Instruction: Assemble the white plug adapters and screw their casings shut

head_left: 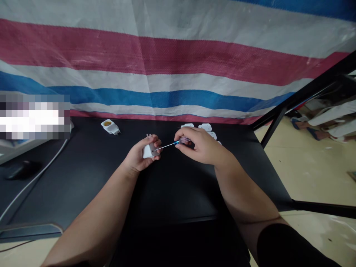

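Note:
My left hand (139, 152) is closed round a small white plug device (147, 151), whose two prongs point up and away from me. In my right hand (198, 146) is a screwdriver (182, 140) with a clear and blue handle, pinched between thumb and fingers. Its thin shaft points left, and the tip meets the grey face of the device, near a small dark hole. Several white pieces (205, 127) lie on the table behind my right hand, which partly hides them. Another white plug device (110, 127) with a yellowish round spot lies at the back left.
The black table (83, 178) reaches back to a striped sheet (178, 59). At the left are a dark mouse (22, 170), a white cable (41, 172) and a pixelated bright area. A black metal frame (274, 128) stands at the right; a person's legs (330, 115) show beyond it.

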A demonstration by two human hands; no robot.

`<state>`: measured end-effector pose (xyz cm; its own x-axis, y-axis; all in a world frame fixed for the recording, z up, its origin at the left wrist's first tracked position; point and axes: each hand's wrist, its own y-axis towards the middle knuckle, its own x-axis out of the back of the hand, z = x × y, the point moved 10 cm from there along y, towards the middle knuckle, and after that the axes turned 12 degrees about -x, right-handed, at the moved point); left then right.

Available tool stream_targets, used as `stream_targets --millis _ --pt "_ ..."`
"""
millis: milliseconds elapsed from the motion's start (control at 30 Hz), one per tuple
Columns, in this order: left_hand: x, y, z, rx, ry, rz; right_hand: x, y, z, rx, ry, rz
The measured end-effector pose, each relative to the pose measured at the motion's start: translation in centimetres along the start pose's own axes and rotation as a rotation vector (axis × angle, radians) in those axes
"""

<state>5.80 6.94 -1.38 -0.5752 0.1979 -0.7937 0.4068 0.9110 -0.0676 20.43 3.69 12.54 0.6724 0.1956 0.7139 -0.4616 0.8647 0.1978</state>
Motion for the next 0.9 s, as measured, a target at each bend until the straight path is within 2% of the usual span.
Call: stream_targets --millis 267,900 --pt "0.32 0.2 -0.27 -0.024 0.01 -0.014 -0.25 0.14 -0.04 -0.044 -0.018 0.032" --pt "-0.41 -0.02 -0.19 0.003 -0.022 0.027 -0.23 -0.14 0.77 0.023 0.003 0.012"
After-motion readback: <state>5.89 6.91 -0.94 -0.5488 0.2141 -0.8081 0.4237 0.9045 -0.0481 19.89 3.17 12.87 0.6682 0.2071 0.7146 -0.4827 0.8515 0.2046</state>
